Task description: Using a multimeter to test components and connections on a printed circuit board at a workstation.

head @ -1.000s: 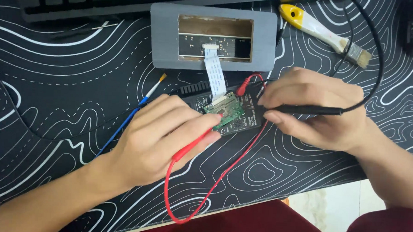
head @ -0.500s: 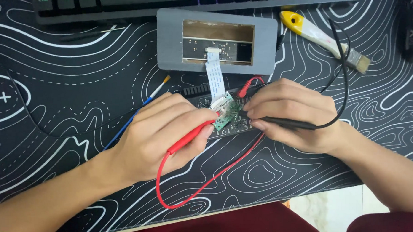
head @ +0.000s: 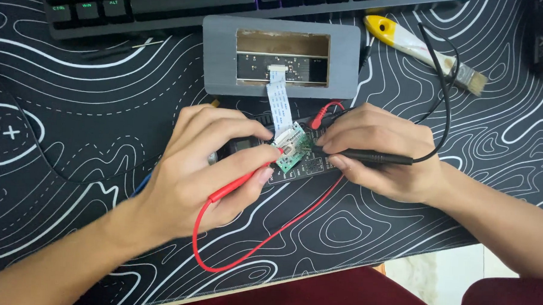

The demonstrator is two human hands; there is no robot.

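Probing step under way. Left hand (head: 205, 168) pinched the red probe (head: 240, 182), right hand (head: 383, 151) pinched the black probe (head: 367, 155); both tips met on the small green board (head: 291, 148) mid-counter, below the grey housing (head: 281, 56). Steady tip contact seemed needed next.

Black desk mat (head: 74, 103) with white contour lines; on it a grey rectangular case (head: 221, 54), small green circuit board (head: 291, 148), red probe lead (head: 246, 180).
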